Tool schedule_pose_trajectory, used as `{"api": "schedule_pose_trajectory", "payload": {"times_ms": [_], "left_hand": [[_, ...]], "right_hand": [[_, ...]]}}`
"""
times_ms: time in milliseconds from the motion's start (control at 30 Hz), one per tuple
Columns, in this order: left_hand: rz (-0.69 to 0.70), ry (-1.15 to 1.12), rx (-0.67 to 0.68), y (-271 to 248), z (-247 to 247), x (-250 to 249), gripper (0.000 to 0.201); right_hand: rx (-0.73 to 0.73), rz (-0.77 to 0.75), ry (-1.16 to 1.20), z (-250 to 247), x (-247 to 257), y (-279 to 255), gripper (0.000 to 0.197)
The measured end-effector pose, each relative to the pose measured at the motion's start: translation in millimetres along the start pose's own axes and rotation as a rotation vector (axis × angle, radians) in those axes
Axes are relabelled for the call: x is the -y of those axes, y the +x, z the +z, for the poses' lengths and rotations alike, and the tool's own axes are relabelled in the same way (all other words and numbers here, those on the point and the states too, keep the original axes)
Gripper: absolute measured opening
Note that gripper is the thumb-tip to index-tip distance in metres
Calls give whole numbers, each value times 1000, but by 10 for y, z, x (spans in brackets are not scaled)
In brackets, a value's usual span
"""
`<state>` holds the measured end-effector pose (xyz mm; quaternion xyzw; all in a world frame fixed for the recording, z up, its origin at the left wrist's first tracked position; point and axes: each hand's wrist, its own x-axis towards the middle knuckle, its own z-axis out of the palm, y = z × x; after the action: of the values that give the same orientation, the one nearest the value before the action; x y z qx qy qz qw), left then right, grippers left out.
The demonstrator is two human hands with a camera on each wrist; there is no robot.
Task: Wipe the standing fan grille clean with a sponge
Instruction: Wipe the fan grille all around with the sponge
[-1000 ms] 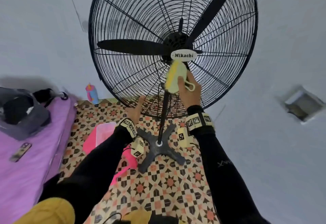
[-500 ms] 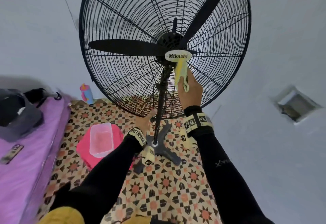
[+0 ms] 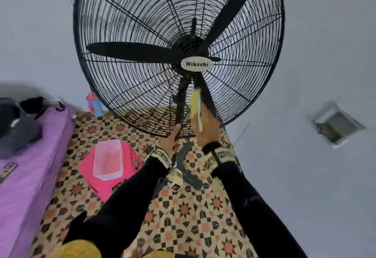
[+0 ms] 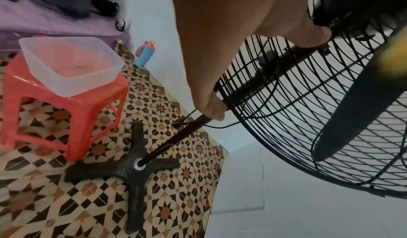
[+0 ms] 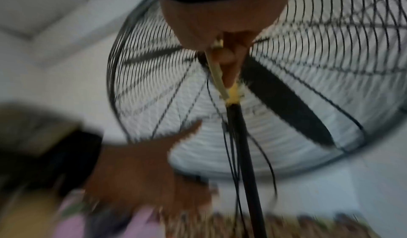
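**A:** Where is the sponge (image 3: 195, 103) held?

**B:** It is gripped in the right hand (image 3: 206, 127), fingers curled round it, and is pressed edge-on against the lower part of the fan grille (image 3: 130, 87), just below the Mikachi badge (image 3: 196, 64) and beside the pole (image 3: 180, 107). It is blurred in every view.

**A:** And the left hand (image 3: 169, 141)?

**B:** The pole is clasped just under the grille's bottom rim; in the left wrist view the fingers (image 4: 212, 109) are seen wrapped round it, with the thumb against the grille wires.

**A:** What is seen around the fan?

**B:** The cross-shaped base (image 4: 134, 168) is planted on patterned floor tiles (image 3: 183, 217). Near it, a clear plastic tub (image 3: 107, 159) is set on a pink stool (image 4: 66, 106). A small colourful bottle (image 3: 94, 104) is stood by the wall, and a purple mattress (image 3: 30, 166) is laid at the left.
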<state>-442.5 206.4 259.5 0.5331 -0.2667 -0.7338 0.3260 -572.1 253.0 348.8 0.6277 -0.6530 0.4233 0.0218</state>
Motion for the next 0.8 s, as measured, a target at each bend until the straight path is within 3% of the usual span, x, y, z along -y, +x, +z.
{"api": "schedule_pose_trajectory", "payload": {"times_ms": [33,100,133,200,300,367,433,500,567,700,767,800], "left_hand": [[3,-25,36,-28,-24,-23,132],[-71,-48,81,-66,-67,-69,103],[-152,-62,107,-57,-75,-62,98],[-279,-73,258,-122,-29,-103,106],[-275,-13,452,-236,153,-286,83],[-182,63,435,-348,287,-443,49],[-127,34,393,-486,383,-576,29],[-81,-26,286,-580,410,-630,34],[-66,-14,265,-572,387,-599,33],[-122,32,242,-491,354,-408,19],[-148,-11,156,-417,295,-370,22],[-205,-58,145,-403,291,-360,35]], "right_hand": [[47,12,11,45,-71,-178,50],[145,63,82,37,-128,-416,52],[150,91,109,11,-125,-423,55],[119,129,146,-46,-83,-317,54],[164,66,98,-132,32,-185,29],[214,54,58,-198,72,-146,21],[258,107,79,-299,134,-108,31],[282,181,86,-389,212,-78,51],[328,295,-47,-465,264,-39,63],[550,410,-268,-559,276,54,49],[520,387,-297,-580,282,70,40],[458,374,-298,-587,284,63,35]]}}
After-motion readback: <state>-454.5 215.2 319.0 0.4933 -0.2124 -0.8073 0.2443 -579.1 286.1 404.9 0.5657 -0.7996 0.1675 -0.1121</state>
